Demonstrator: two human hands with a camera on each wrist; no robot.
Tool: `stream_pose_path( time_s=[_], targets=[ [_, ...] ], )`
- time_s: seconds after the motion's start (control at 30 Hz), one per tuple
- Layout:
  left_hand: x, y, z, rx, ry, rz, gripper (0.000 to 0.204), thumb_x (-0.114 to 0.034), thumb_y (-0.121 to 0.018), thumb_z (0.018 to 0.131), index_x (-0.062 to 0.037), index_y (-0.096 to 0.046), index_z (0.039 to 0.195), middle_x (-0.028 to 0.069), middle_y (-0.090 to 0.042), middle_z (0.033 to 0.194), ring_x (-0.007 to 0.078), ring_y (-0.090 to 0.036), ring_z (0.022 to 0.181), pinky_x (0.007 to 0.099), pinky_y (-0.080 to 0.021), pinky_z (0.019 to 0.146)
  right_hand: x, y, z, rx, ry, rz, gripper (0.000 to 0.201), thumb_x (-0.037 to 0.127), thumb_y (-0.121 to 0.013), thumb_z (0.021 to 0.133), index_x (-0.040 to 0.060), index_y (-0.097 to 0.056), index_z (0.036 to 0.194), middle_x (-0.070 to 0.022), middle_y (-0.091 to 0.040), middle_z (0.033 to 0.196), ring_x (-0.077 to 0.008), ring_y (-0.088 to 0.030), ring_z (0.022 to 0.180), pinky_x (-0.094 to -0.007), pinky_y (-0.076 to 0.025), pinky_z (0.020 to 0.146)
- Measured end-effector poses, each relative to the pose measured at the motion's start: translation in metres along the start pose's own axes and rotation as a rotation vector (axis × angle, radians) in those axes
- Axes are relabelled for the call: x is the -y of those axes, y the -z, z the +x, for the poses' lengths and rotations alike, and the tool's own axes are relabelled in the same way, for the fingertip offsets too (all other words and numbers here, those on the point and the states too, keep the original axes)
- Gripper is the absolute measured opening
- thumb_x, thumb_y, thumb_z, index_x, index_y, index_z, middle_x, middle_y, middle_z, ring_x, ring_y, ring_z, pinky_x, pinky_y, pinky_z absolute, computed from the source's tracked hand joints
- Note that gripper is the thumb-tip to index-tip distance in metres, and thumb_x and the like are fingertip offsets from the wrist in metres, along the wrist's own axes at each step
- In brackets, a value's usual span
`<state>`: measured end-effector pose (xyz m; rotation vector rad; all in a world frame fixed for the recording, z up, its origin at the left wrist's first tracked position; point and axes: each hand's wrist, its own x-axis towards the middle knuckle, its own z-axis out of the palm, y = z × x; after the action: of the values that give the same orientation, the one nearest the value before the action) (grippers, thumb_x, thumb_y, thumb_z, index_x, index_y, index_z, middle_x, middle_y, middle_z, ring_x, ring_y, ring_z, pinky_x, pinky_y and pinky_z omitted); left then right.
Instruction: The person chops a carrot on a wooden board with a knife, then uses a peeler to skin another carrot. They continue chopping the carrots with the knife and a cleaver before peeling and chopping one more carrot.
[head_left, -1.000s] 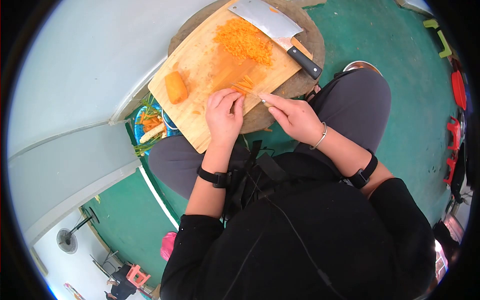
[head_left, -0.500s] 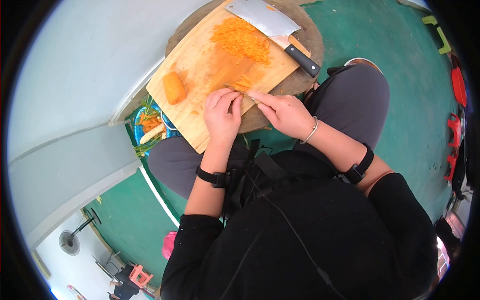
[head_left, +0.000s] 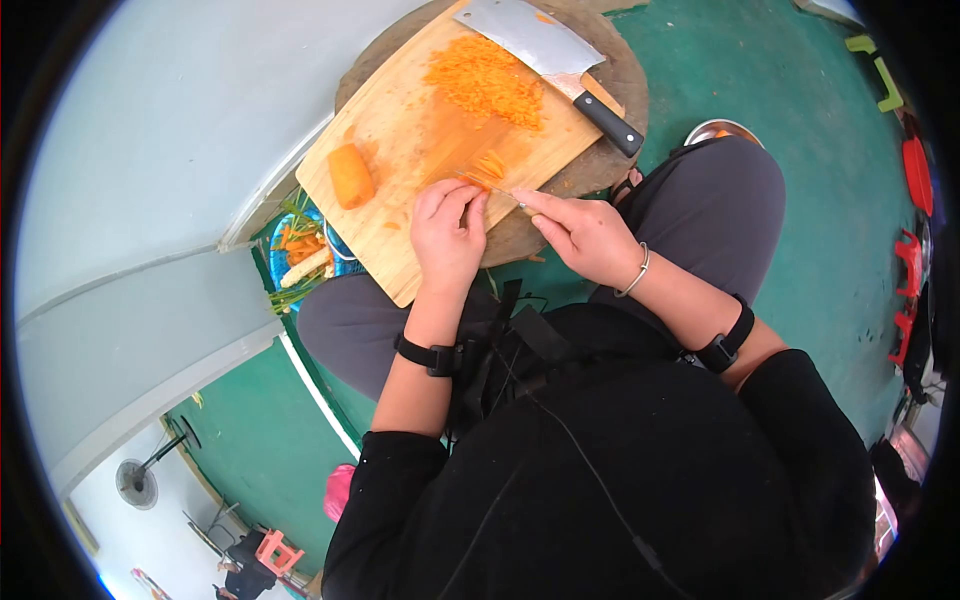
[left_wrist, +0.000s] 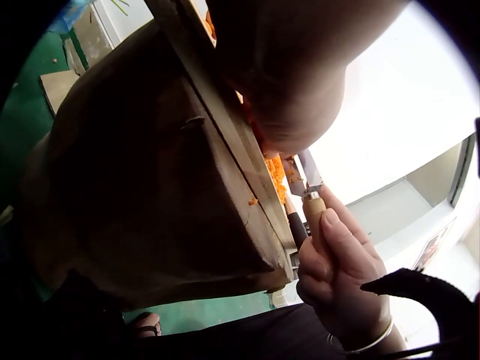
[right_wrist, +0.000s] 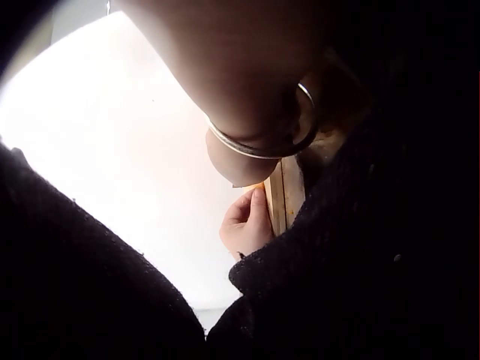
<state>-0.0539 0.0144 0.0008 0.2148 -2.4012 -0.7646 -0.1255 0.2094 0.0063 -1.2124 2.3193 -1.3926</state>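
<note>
My right hand [head_left: 592, 240] grips the wooden handle [left_wrist: 317, 217] of a small knife, whose narrow blade [head_left: 486, 182] lies over carrot pieces at the near edge of the cutting board [head_left: 385, 245]. Beside it, the bent fingers of my left hand [head_left: 449, 236] pinch a carrot piece [head_left: 484, 186], mostly hidden by the fingertips. Several carrot strips [head_left: 491, 163] lie just beyond the blade. A peeled carrot chunk [head_left: 351, 176] rests on the board's left part, and a heap of finely chopped carrot [head_left: 485, 82] sits farther back.
A cleaver [head_left: 530, 38] lies across the board's far right corner, its black handle [head_left: 609, 124] pointing right. Under the board is a round wooden block [head_left: 630, 80]. A blue container [head_left: 338, 262] with vegetable scraps stands at left, and a metal bowl [head_left: 722, 128] beyond the right knee.
The right hand and knife moved slightly left, then back right. The left hand keeps its pinch beside the blade.
</note>
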Motion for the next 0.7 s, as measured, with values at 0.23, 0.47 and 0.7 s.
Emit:
stream_pose_path(
  time_s=[0.23, 0.47, 0.7],
  targets=[
    [-0.002, 0.003, 0.001, 0.024, 0.000, -0.007, 0.011, -0.002, -0.079, 0.077, -0.0048, -0.072, 0.085, 0.0073, -0.068, 0.091, 0.0265, -0.065, 0.087, 0.0349, -0.052, 0.078, -0.001, -0.002, 0.000, 0.024, 0.000, -0.060, 0.039, 0.016, -0.059, 0.096, 0.0168, -0.060, 0.135, -0.0140, -0.071, 0.083, -0.0332, -0.068, 0.071, -0.0429, -0.055, 0.063],
    [-0.002, 0.003, 0.002, 0.018, 0.012, -0.024, 0.011, -0.001, -0.078, 0.076, -0.0044, -0.071, 0.084, 0.0077, -0.068, 0.090, 0.0264, -0.065, 0.085, 0.0346, -0.052, 0.077, 0.002, -0.005, 0.004, 0.022, 0.003, -0.059, 0.039, 0.016, -0.059, 0.095, 0.0162, -0.060, 0.135, -0.0147, -0.070, 0.082, -0.0335, -0.068, 0.070, -0.0435, -0.054, 0.062],
    [0.001, 0.001, 0.000, 0.005, -0.006, -0.023, 0.011, 0.000, -0.078, 0.076, -0.0038, -0.071, 0.084, 0.0082, -0.068, 0.090, 0.0264, -0.065, 0.084, 0.0343, -0.053, 0.076, 0.012, 0.000, 0.012, 0.122, -0.083, -0.070, 0.038, 0.013, -0.061, 0.095, 0.0138, -0.061, 0.133, -0.0158, -0.072, 0.097, -0.0337, -0.069, 0.076, -0.0409, -0.056, 0.067]
  ],
)
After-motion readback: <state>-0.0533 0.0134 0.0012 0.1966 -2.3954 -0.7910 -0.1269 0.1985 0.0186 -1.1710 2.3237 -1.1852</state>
